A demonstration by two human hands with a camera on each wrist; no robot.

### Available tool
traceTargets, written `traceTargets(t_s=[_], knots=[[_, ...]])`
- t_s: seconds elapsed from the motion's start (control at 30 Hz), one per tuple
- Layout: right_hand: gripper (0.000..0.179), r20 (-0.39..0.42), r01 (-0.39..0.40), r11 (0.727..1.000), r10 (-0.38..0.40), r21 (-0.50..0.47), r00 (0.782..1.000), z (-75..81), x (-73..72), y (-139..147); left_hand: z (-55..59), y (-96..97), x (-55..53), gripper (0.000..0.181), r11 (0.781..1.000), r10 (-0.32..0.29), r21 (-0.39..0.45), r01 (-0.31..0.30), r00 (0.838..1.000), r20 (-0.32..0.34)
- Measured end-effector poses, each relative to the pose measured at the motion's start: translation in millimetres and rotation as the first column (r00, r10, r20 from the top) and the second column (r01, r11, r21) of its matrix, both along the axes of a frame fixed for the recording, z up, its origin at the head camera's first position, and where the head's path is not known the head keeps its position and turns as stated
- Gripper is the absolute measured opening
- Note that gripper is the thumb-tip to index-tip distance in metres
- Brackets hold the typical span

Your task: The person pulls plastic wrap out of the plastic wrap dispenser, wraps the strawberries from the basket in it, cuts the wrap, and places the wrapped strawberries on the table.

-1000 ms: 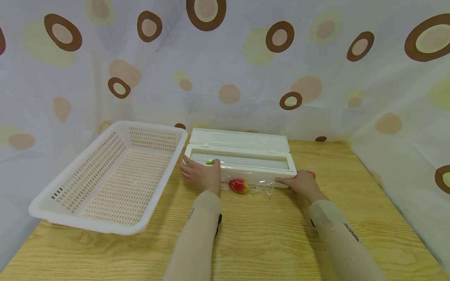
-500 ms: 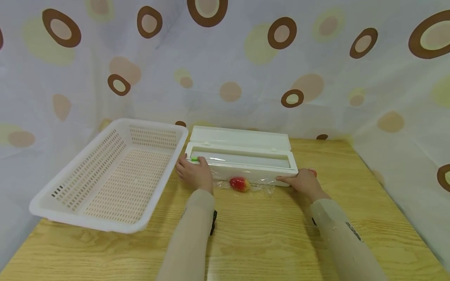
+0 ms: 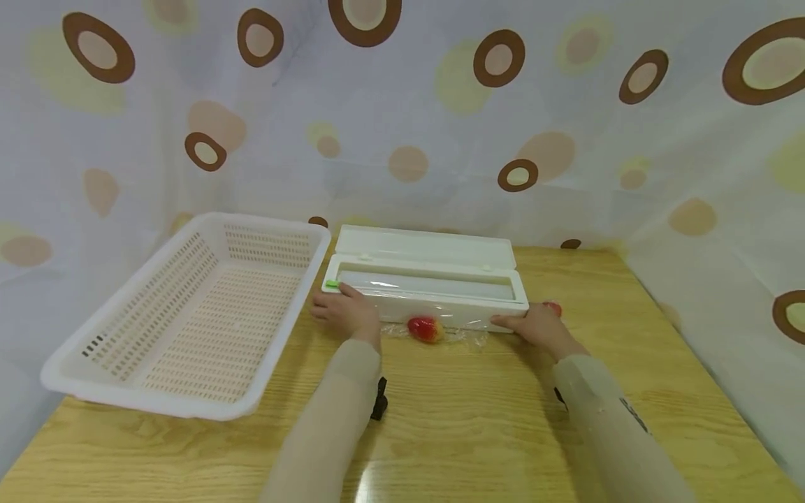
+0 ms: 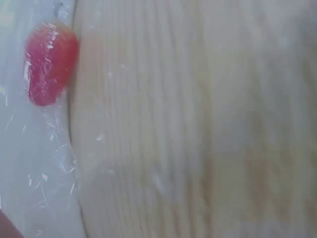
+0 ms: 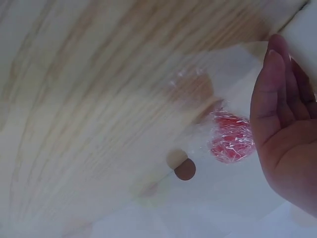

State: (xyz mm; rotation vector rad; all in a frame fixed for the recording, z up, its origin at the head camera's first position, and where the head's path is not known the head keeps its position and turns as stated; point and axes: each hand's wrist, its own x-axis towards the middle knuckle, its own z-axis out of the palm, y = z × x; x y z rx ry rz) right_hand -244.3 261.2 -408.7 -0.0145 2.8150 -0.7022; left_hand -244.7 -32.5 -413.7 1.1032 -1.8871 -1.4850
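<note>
A white cling film box (image 3: 440,300) lies at the back of the table, its lid (image 3: 428,244) raised behind it and the roll inside. My left hand (image 3: 349,314) grips its left end, thumb beside the green slide cutter (image 3: 332,283) at that end of the rail. My right hand (image 3: 544,330) holds the box's right end, thumb on the front face; the right wrist view shows bent fingers by the white corner. Film hangs down the front over a red-and-yellow fruit (image 3: 425,329) against the box. A film-wrapped red fruit (image 5: 232,137) lies beyond my right hand.
A large white plastic basket (image 3: 251,377) with slotted walls stands on the left of the wooden table (image 3: 465,433), close to the box's left end. A patterned cloth (image 3: 409,133) hangs behind and along the sides.
My left hand has slid left along the box's front edge, and the green slide cutter has moved with it to the left end. The right hand stays at the right end.
</note>
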Motion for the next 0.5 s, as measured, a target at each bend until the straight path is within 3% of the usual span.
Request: traceTargets(t_s=[0.1, 0.2, 0.3, 0.37, 0.5], knots=[[0.088, 0.01, -0.031, 0.999, 0.031, -0.037, 0.999, 0.5, 0.5, -1, 1.4, -0.6, 7.3, 0.059, 0.989, -0.068, 0.125, 0.073, 0.997, -0.042], [0.092, 0.005, -0.084, 0.994, 0.084, -0.077, 0.996, 0.3, 1.4, -1, 1.8, -5.8, 18.3, 0.064, 0.959, -0.152, 0.231, 0.164, 0.986, -0.069], [0.094, 0.006, -0.144, 0.98, 0.146, -0.134, 0.989, 0.2, 1.9, 0, 3.0, -15.4, 27.8, 0.062, 0.928, -0.25, 0.268, 0.258, 0.966, -0.066], [0.097, 0.007, -0.178, 0.972, 0.182, -0.15, 0.983, -0.1, 1.8, 0, 4.0, -22.6, 32.0, 0.059, 0.907, -0.339, 0.245, 0.342, 0.939, -0.055], [0.106, 0.05, -0.192, 0.977, 0.197, -0.088, 0.979, -2.8, 2.0, 2, 0.7, -36.0, 34.5, 0.055, 0.866, -0.485, 0.129, 0.483, 0.874, -0.013]])
